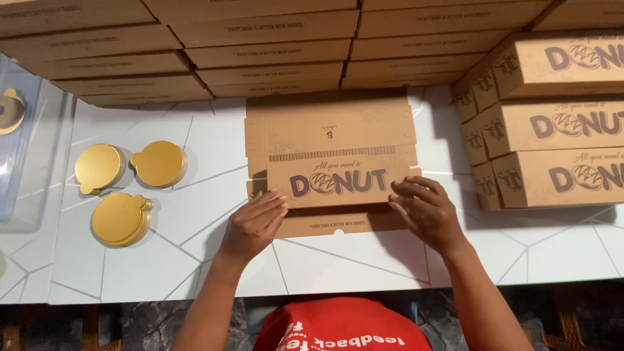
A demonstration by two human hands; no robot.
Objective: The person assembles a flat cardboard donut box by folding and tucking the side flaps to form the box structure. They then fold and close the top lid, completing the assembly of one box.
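**Both hands on a flat carton blank at the tabletop centre**

A flat, unfolded brown carton blank lies on the white tabletop, centred and reaching from mid-depth toward the near edge.

Left hand: forearm enters from the near edge and angles far and rightward. The palm faces down, and the fingers are extended and slightly spread. The fingertips rest on the near left corner of the blank's printed panel. The grip is open and flat, pressing on the card without enclosing it.

Right hand: forearm enters from the near right and angles far and leftward. The palm faces down with the fingers curved. The fingertips touch the right end of the same panel. This grip is loosely open; nothing is clasped.

Surroundings: three stacks of round gold boards lie on the left part of the tabletop, well apart from the hands. Assembled brown boxes are stacked at the right. Flat-packed cartons are stacked along the far side. A red garment shows at the near edge.
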